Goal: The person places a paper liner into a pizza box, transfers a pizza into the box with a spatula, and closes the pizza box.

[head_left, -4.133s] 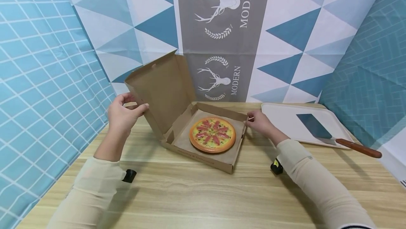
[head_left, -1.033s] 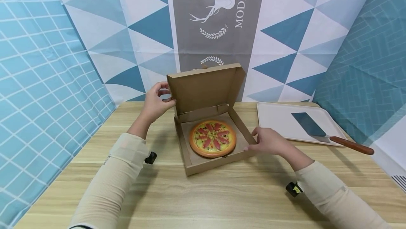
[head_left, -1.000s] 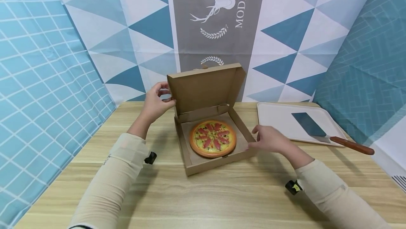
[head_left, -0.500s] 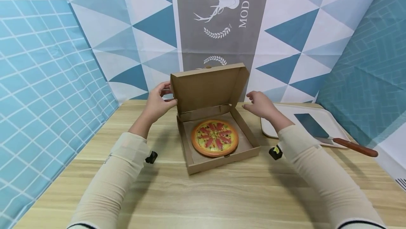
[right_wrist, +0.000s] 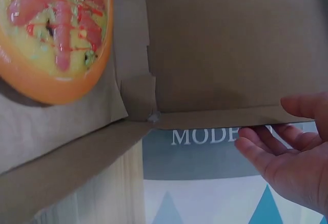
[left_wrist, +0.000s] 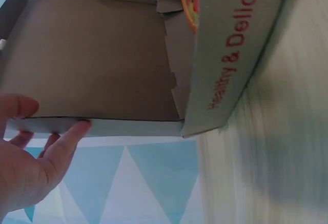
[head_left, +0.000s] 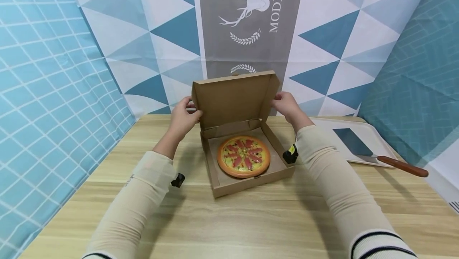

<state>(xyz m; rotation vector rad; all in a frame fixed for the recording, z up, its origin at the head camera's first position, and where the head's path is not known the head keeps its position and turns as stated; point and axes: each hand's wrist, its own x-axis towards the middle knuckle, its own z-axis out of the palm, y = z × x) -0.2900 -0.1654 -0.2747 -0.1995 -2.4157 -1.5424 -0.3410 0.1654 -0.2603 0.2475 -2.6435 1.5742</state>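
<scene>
A brown cardboard pizza box (head_left: 234, 189) stands on the table with its lid (head_left: 233, 101) raised at the back, leaning slightly away. Inside, on brown paper, lies a round pizza (head_left: 244, 156) with red strips on top and an orange crust. My left hand (head_left: 182, 120) holds the lid's left edge; in the left wrist view that hand (left_wrist: 33, 170) has its thumb and fingers on both sides of the edge. At the lid's right edge, my right hand (head_left: 288, 106) grips the cardboard. The right wrist view has this hand (right_wrist: 294, 155) with fingers behind the lid and thumb inside.
To the right rests a cream tray (head_left: 374, 135) with a dark flat-bladed spatula (head_left: 353, 141) on it, whose wooden handle (head_left: 403, 166) sticks out past the tray's rim. A patterned wall covering (head_left: 247, 24) rises close behind the box. The wooden table (head_left: 251, 227) extends in front.
The box has turned, so its lid, earlier at the left, now stands at the back. My right hand has left the front right corner and taken hold of the lid's right edge.
</scene>
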